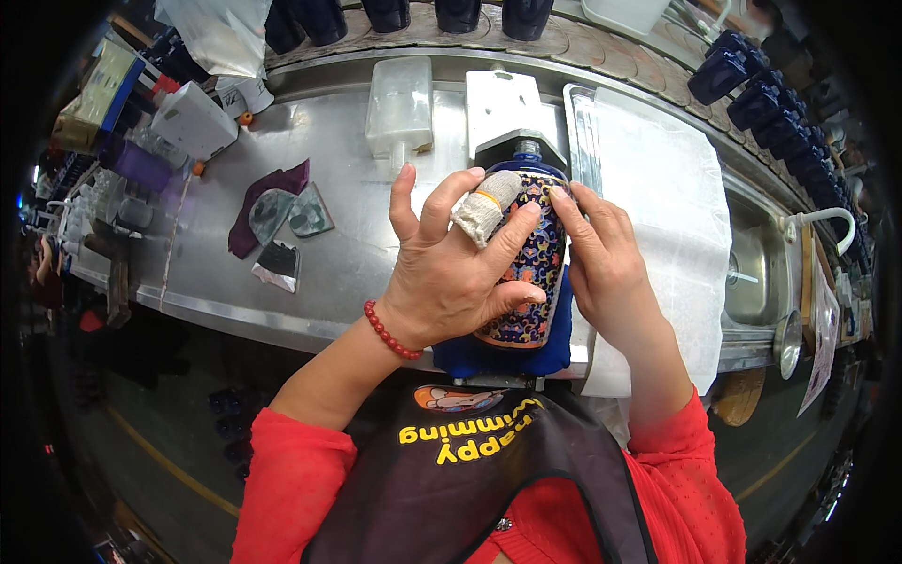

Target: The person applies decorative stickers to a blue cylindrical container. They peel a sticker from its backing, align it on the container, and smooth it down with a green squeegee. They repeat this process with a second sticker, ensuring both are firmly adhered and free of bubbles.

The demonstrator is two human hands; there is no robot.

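A dark blue bottle (pixel 532 267) with a colourful floral pattern lies on a blue cloth (pixel 561 340) in front of me, its neck pointing away. My left hand (pixel 446 254) is spread over the bottle's left side, fingers apart. One of its fingers wears a knitted fabric sleeve (pixel 486 207) that rests on the pattern near the bottle's shoulder. Along the right edge lies my right hand (pixel 601 249), its fingers stretched out and fingertips touching the patterned surface. Part of the pattern is hidden under both hands.
A clear rectangular container (pixel 400 103) stands behind on the metal table (pixel 352 226). Dark cloth and scraper-like pieces (pixel 272 211) lie left. White paper (pixel 672 207) covers the right, beside a sink (pixel 759 277) with a tap (pixel 827 218). Several dark blue bottles (pixel 526 17) line the back.
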